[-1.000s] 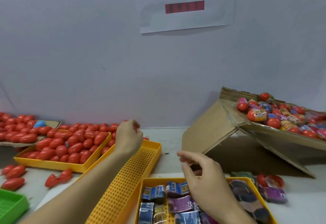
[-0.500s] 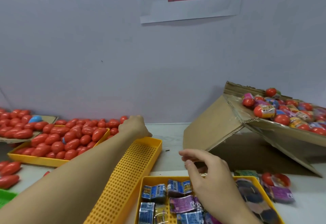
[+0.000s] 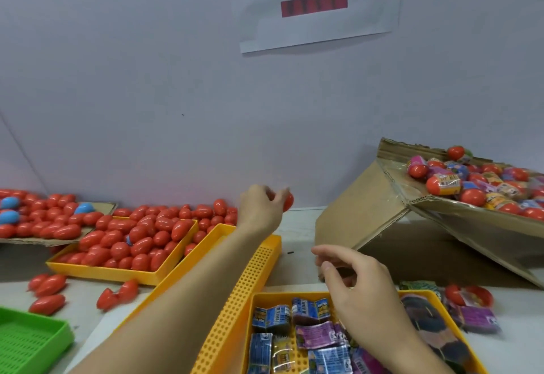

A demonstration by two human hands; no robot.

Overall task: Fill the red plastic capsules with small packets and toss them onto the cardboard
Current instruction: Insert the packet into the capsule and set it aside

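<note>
Head view: nearest, the right hand (image 3: 360, 288) hovers with loosely curled fingers, holding nothing, over a yellow tray (image 3: 266, 298) of small packets (image 3: 313, 334). Farther out, the left hand (image 3: 260, 207) pinches a red capsule (image 3: 288, 201) above the counter (image 3: 297, 226). Left lies a tray of red capsules (image 3: 129, 244); on the right, filled capsules (image 3: 471, 185) rest on the tilted cardboard (image 3: 362, 208).
</note>
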